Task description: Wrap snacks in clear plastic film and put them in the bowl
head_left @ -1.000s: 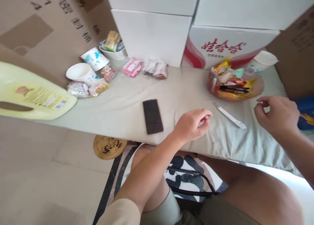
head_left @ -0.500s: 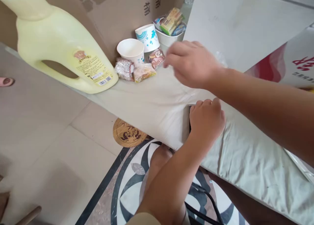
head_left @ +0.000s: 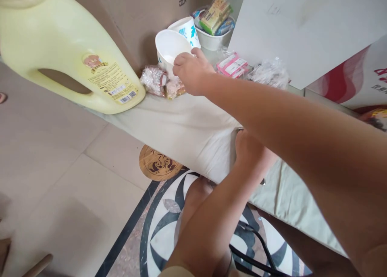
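My right hand [head_left: 193, 71] reaches across the cloth-covered surface, fingers closed on the rim of a white paper cup [head_left: 169, 43]. That cup is tilted, its mouth facing me. Right behind it leans a second paper cup [head_left: 189, 29] with a blue leaf print. Wrapped snacks [head_left: 154, 80] lie at the foot of the held cup, partly covered by my hand. Below my right forearm, my left hand [head_left: 250, 148] is closed and pressed down over a flat object with a dark, shiny edge [head_left: 263, 182]. Its fingers are mostly hidden by the forearm.
A large pale-yellow jug [head_left: 72, 47] stands at left. A white tub [head_left: 213, 41] of packaged snacks is at the back. A pink packet [head_left: 232, 65] and a crumpled clear wrapper [head_left: 269, 73] lie beyond my forearm. A round panda-pattern wooden disc [head_left: 160, 163] shows below the surface's edge.
My right hand has moved left and taken hold of the nearer paper cup, which is now tilted. The pink packet and clear wrapper have come into view. My left hand stays put.
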A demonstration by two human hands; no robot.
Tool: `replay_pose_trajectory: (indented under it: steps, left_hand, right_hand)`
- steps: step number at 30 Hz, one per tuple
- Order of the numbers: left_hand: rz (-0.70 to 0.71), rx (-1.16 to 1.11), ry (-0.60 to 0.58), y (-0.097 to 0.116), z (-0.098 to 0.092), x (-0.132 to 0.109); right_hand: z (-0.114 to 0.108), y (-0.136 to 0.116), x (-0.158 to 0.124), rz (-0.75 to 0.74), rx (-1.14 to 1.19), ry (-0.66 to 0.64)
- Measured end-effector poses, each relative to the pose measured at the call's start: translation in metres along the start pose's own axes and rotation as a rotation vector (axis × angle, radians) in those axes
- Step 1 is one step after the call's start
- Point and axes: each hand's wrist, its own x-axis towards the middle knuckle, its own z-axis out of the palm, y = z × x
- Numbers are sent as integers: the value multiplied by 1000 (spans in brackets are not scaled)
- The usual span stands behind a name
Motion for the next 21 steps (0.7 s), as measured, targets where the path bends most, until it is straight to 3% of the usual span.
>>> replay_pose_trajectory:
  steps: [5, 10, 13, 16, 18, 21]
  left_hand:
    - [102, 259, -22, 8, 3, -4]
    - [130, 256, -87, 14, 11, -8]
    - [138, 236, -97, 17, 16, -9]
    - [138, 218, -112, 23, 23, -9]
    - [130, 216, -133, 27, 29, -10]
    - [122, 220, -157, 30, 36, -10]
  right_hand:
    - [-69, -2, -82, 87, -155, 35]
    - [-115, 52, -200, 363, -301, 89]
    - [-120, 95, -278, 484, -448, 100]
    - [-113, 122, -340, 588, -505, 70]
    - [-107, 126, -364, 634, -476, 33]
    - [-102, 121, -371, 641, -476, 34]
